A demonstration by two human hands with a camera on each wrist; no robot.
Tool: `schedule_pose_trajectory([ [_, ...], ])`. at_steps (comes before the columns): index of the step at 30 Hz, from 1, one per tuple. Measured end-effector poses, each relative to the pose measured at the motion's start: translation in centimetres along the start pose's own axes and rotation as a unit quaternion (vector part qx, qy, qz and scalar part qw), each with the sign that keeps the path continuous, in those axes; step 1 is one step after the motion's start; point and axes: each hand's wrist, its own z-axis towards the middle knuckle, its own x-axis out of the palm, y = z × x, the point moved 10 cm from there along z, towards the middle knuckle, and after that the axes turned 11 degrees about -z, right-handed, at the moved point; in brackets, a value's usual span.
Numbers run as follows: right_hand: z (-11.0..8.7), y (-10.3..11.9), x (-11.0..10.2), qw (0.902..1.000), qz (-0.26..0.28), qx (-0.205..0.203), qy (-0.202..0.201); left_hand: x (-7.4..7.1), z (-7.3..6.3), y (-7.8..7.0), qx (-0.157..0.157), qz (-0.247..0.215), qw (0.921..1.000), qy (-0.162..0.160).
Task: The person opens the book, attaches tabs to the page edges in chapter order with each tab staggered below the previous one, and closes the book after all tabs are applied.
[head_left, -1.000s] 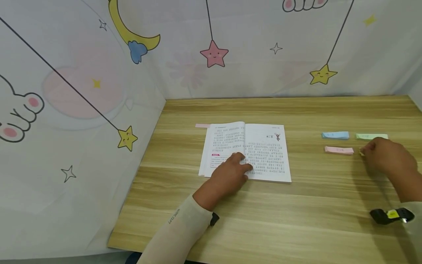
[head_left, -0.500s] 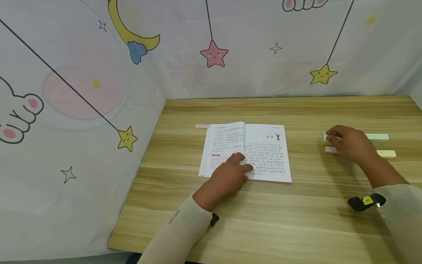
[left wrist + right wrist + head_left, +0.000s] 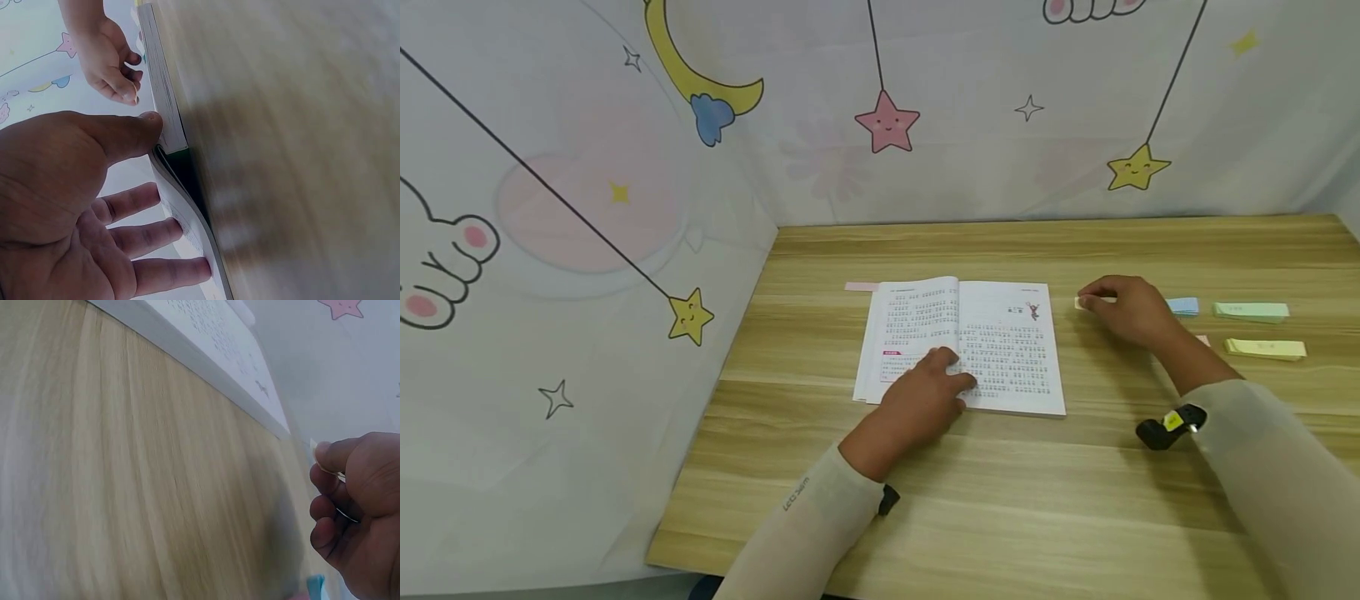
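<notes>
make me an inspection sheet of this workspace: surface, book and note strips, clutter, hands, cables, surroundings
Surface: wood-grain table
Job's things: open book, with a pink strip jutting past its left edge; green pad and yellow pad in view; blue pad partly hidden by the right arm, pink pad mostly hidden
Clutter: nothing seen
Grippers: left hand rests on the book; right hand pinches a pale yellow strip
Cables: nothing seen
Surroundings: pale backdrop printed with a pink star and crescent moon
</notes>
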Motion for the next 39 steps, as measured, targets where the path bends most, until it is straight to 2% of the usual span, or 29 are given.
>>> schedule_pose_trajectory([
  [6, 1.4, 0.9, 1.2, 0.9998, 0.018, -0.009, -0.002, -0.1, 0.0, -0.1, 0.001, -0.002, 1.0, 0.001],
  [17, 3.3, 1.7, 2.6, 0.9994, 0.025, 0.009, 0.023, -0.2, 0.0, -0.1, 0.003, 0.002, 1.0, -0.004],
  [39, 4.6, 2.2, 3.2, 0.9986, 0.016, 0.01, 0.05, -0.1, 0.1, 0.0, 0.001, 0.0, 1.0, -0.005],
])
